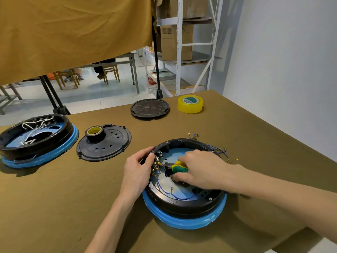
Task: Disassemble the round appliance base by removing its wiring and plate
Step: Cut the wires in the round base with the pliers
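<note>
A round black appliance base [184, 207] with a blue lower ring lies open side up on the table in front of me. Blue wires [164, 190] curl across its pale inner plate, and a row of brass terminals lines the left inner wall. My left hand [137, 172] grips the base's left rim. My right hand [198, 170] reaches inside and holds pliers with green and yellow handles [179, 168], jaws pointing at the terminals. Loose blue wires [218, 149] lie outside the far right rim.
A second black and blue base [36, 143] with white wires sits at the far left. A black cover plate [107, 143] carries a roll of black tape [94, 133]. Another black plate [149, 108] and a yellow tape roll [190, 104] lie farther back.
</note>
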`<state>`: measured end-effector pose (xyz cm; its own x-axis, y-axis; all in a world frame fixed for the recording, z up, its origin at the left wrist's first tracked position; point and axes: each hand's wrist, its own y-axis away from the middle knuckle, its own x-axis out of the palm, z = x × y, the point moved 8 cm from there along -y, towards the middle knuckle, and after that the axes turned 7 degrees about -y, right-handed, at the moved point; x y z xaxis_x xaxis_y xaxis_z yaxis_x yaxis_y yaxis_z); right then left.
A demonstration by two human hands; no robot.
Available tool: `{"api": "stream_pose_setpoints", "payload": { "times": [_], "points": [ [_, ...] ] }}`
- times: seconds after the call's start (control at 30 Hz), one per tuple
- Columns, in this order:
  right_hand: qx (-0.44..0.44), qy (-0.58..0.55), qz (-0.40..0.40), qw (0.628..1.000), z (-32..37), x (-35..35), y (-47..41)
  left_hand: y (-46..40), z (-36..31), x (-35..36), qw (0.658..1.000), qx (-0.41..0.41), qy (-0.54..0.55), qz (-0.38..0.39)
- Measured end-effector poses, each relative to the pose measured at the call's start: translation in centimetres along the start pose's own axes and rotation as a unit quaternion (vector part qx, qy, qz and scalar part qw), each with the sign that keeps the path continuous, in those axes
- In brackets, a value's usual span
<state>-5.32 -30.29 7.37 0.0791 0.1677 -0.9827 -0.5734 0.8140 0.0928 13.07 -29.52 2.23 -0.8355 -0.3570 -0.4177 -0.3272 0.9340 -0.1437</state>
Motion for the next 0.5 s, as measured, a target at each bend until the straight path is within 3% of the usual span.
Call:
{"api": "stream_pose_setpoints", "payload": {
  "times": [0.5],
  "points": [
    [-0.002, 0.068, -0.088, 0.994, -0.4, -1.5, 1.8, -0.2, 0.1, 0.3, 0.999, -0.007, 0.041, 0.008]
  ]
}}
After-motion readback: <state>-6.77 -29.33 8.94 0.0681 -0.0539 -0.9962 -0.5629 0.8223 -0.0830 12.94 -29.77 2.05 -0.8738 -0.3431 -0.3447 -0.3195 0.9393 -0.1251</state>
